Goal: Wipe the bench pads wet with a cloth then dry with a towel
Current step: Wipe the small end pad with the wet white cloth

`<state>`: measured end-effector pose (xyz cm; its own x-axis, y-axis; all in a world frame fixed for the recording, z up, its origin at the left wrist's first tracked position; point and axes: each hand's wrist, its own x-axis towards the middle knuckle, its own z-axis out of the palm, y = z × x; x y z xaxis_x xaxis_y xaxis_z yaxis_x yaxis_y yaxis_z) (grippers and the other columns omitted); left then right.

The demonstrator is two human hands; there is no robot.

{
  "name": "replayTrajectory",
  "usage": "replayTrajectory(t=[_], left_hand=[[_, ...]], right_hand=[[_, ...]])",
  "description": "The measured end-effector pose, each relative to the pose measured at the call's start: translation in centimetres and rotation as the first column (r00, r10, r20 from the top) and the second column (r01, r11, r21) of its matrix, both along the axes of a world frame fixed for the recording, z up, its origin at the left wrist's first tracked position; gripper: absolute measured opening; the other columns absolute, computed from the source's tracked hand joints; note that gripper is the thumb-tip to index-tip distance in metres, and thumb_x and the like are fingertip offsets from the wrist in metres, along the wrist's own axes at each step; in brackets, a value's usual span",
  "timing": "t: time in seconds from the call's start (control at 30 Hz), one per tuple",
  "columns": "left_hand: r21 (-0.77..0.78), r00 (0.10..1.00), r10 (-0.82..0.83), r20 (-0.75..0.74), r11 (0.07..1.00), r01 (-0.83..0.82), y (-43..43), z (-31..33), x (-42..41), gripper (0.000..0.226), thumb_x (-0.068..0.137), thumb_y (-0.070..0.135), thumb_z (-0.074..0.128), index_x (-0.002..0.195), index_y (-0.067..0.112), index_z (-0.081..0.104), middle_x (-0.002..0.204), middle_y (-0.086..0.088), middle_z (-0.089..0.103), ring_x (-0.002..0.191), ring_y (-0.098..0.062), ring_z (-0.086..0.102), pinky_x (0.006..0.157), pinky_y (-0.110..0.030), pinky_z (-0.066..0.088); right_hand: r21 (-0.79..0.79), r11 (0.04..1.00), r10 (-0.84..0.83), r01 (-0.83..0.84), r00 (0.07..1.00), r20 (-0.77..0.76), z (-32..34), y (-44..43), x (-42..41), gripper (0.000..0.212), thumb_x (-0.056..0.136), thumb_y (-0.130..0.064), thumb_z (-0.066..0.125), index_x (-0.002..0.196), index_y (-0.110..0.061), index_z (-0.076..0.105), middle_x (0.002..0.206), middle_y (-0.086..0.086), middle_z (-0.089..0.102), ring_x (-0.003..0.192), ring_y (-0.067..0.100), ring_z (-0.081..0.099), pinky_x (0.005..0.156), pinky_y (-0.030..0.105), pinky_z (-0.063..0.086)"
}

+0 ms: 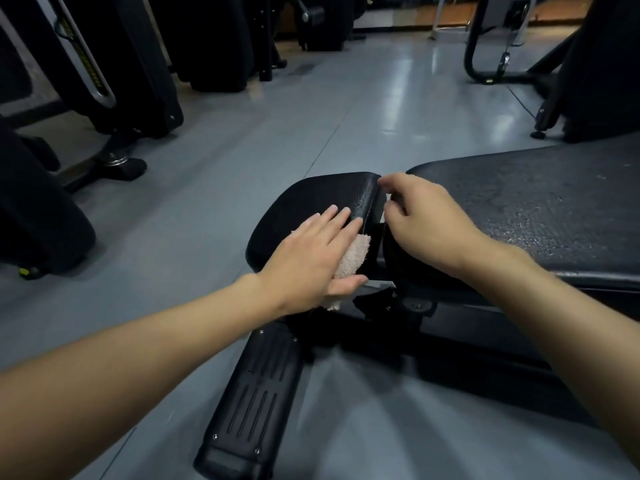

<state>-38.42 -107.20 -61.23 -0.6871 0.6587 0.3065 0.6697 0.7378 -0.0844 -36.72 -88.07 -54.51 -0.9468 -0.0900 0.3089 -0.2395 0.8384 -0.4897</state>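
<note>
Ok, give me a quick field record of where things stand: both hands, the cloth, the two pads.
left hand: flat, palm down, pressing the cloth onto the seat pad
cloth: pale, fluffy, mostly hidden under the left hand, at the pad's right edge
seat pad: small, black, droplets show near its right edge
right hand: fingers curled at the gap between the pads; whether it holds anything cannot be told
long pad: to the right, textured, patchy sheen
towel: none in view
</note>
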Motion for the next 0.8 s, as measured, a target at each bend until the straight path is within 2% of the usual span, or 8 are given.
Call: replayTrajectory(t=[0.1, 0.2, 0.3, 0.4, 0.5, 0.6, 0.7, 0.8], left_hand=[[0.055, 0.964, 0.035, 0.263, 0.997, -0.051, -0.6, 1.8, 0.3, 0.096, 0.087, 0.073, 0.03, 0.159, 0.012, 0.012, 0.167, -0.003, 0.014, 0.154, -0.017, 0.003, 0.125, -0.041, 0.007], [0.264, 0.936, -0.047, 0.349, 0.963, -0.05, -2.6, 3.6, -0.9, 0.066, 0.09, 0.045, 0.03, 0.148, 0.013, 0.033, 0.155, -0.002, 0.04, 0.147, -0.015, 0.028, 0.119, -0.041, 0.024], [0.307, 0.895, 0.096, 0.436, 0.919, -0.248, -5.0, 4.3, -3.4, 0.042, 0.085, 0.018, 0.04, 0.126, 0.013, 0.046, 0.129, -0.004, 0.057, 0.12, -0.024, 0.053, 0.102, -0.044, 0.042], [0.146, 0.878, 0.113, 0.465, 0.968, -0.202, -5.7, 4.4, -5.6, 0.037, 0.089, 0.0, 0.041, 0.121, 0.015, 0.052, 0.121, 0.0, 0.06, 0.114, -0.022, 0.054, 0.097, -0.04, 0.045], [0.084, 0.912, 0.036, 0.409, 0.993, -0.077, -5.1, 4.6, -6.8, 0.037, 0.09, 0.008, 0.037, 0.122, 0.016, 0.055, 0.121, 0.0, 0.058, 0.113, -0.021, 0.052, 0.097, -0.041, 0.044], [0.083, 0.932, -0.037, 0.361, 0.997, 0.007, -4.7, 3.8, -7.5, 0.044, 0.084, 0.019, 0.031, 0.119, 0.017, 0.057, 0.118, 0.0, 0.058, 0.109, -0.024, 0.052, 0.096, -0.043, 0.044], [0.19, 0.94, -0.059, 0.337, 0.982, -0.006, -4.7, 2.8, -8.7, 0.044, 0.079, 0.016, 0.03, 0.112, 0.016, 0.06, 0.113, 0.002, 0.059, 0.105, -0.024, 0.053, 0.094, -0.046, 0.046], [0.269, 0.934, -0.06, 0.351, 0.962, -0.039, -4.3, 2.8, -9.6, 0.041, 0.08, 0.014, 0.031, 0.108, 0.016, 0.061, 0.105, 0.009, 0.057, 0.104, -0.02, 0.053, 0.093, -0.044, 0.046]], right_hand=[[-0.265, 0.96, -0.135, 0.085, 0.975, -0.177, -0.6, -2.7, 1.6, 0.032, 0.087, -0.004, 0.045, 0.111, -0.012, 0.065, 0.109, 0.003, 0.065, 0.101, 0.021, 0.059, 0.09, 0.035, 0.045], [-0.394, 0.919, -0.134, 0.024, 0.957, -0.256, -1.8, -6.0, 3.6, 0.028, 0.079, -0.007, 0.042, 0.098, -0.012, 0.063, 0.098, 0.003, 0.062, 0.093, 0.022, 0.057, 0.085, 0.036, 0.046], [-0.13, 0.984, 0.098, -0.122, 0.98, -0.171, -4.0, -8.1, 4.1, 0.046, 0.089, -0.025, 0.033, 0.122, -0.01, 0.062, 0.128, 0.008, 0.06, 0.124, 0.026, 0.051, 0.109, 0.04, 0.035], [0.294, 0.951, 0.126, -0.098, 0.989, -0.078, -6.5, -8.7, 4.0, 0.058, 0.097, -0.037, 0.024, 0.143, -0.013, 0.05, 0.152, 0.02, 0.042, 0.146, 0.034, 0.032, 0.121, 0.043, 0.018], [0.232, 0.967, -0.093, 0.108, 0.993, -0.071, -7.1, -9.7, 4.6, 0.063, 0.097, -0.039, 0.022, 0.147, -0.007, 0.046, 0.156, 0.031, 0.03, 0.148, 0.042, 0.024, 0.122, 0.049, 0.02], [0.125, 0.979, -0.177, 0.163, 0.977, 0.115, -5.8, -11.1, 3.8, 0.083, 0.088, -0.051, -0.004, 0.156, -0.014, 0.027, 0.163, 0.029, 0.002, 0.153, 0.038, -0.005, 0.123, 0.046, 0.0], [0.092, 0.965, -0.259, 0.246, 0.951, 0.169, -6.0, -10.3, -0.9, 0.085, 0.085, -0.049, -0.009, 0.149, -0.016, 0.037, 0.163, 0.027, 0.011, 0.151, 0.04, -0.005, 0.122, 0.048, -0.001], [0.003, 0.95, -0.299, 0.314, 0.902, 0.311, -4.5, -9.2, -3.9, 0.058, 0.102, -0.036, 0.013, 0.148, -0.01, 0.037, 0.161, 0.026, 0.014, 0.15, 0.04, -0.002, 0.121, 0.045, 0.002]])
